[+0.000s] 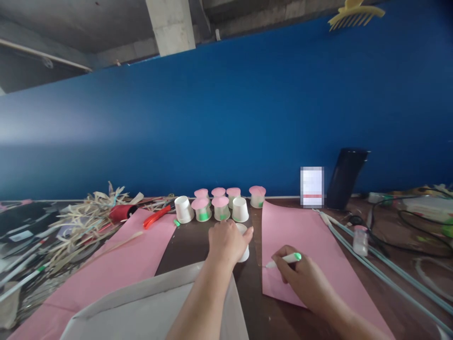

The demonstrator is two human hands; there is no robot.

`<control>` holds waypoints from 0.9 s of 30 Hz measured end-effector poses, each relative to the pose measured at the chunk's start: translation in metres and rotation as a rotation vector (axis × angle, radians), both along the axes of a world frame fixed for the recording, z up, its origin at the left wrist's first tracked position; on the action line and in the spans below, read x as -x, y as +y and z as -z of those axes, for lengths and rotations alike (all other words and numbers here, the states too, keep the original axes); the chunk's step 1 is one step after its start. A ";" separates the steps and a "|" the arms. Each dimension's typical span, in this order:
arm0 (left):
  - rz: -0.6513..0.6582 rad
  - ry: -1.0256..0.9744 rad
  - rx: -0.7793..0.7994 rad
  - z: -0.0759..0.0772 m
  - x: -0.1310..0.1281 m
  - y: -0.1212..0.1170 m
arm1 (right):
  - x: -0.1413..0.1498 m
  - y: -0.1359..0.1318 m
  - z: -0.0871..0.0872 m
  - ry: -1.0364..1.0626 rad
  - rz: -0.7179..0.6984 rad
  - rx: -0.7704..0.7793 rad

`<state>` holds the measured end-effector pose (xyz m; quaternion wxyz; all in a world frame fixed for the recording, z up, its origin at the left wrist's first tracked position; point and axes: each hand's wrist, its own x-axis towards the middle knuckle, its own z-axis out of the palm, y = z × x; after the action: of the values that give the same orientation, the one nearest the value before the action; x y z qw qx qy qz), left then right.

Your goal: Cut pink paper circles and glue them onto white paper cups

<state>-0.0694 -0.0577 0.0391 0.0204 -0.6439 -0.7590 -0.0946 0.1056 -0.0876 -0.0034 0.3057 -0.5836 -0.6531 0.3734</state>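
Note:
My left hand is closed around a white paper cup, which it partly covers. A white marker with a green end is gripped in my right hand. Its tip points left, by the left edge of a pink sheet on which that hand rests. Beyond my left hand stand several upturned cups. Some, like this cup, have pink paper round tops and green marks. Two others, a plain white cup and another white cup, have no pink top.
A white tray-like box lies at the front left, over a second pink sheet. Red-handled scissors or pliers, a small green cap and a heap of pale strips are behind. Cables and a black upright object stand right.

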 end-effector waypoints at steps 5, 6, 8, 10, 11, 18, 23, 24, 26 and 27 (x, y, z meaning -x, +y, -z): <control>0.005 -0.003 -0.001 -0.001 0.000 -0.001 | 0.000 0.003 0.002 0.002 0.003 0.006; 0.006 -0.003 -0.001 -0.001 0.000 -0.001 | 0.000 0.003 0.002 0.001 0.005 0.009; 0.008 -0.007 -0.004 -0.001 0.001 -0.001 | 0.000 0.004 0.002 0.002 0.012 0.013; 0.014 -0.013 -0.013 -0.001 0.001 -0.001 | 0.000 0.005 0.001 0.007 0.013 0.014; 0.014 -0.015 -0.015 -0.001 0.001 -0.001 | -0.001 0.005 0.001 0.009 0.013 0.013; 0.005 -0.019 -0.004 -0.003 0.000 -0.002 | -0.001 0.005 -0.001 -0.011 0.050 0.001; -0.011 -0.008 0.013 -0.004 0.000 -0.002 | -0.003 0.006 -0.002 -0.003 0.047 -0.003; -0.012 -0.008 0.014 -0.004 0.000 -0.002 | -0.003 0.006 -0.002 -0.001 0.046 -0.001; -0.010 -0.009 0.015 -0.004 0.000 -0.002 | -0.004 0.006 -0.003 -0.003 0.037 0.008; -0.009 -0.009 0.015 -0.004 0.000 -0.002 | -0.004 0.006 -0.003 -0.009 0.037 0.010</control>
<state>-0.0693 -0.0595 0.0428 0.0128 -0.6401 -0.7627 -0.0917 0.1101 -0.0816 -0.0004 0.3066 -0.5987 -0.6418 0.3683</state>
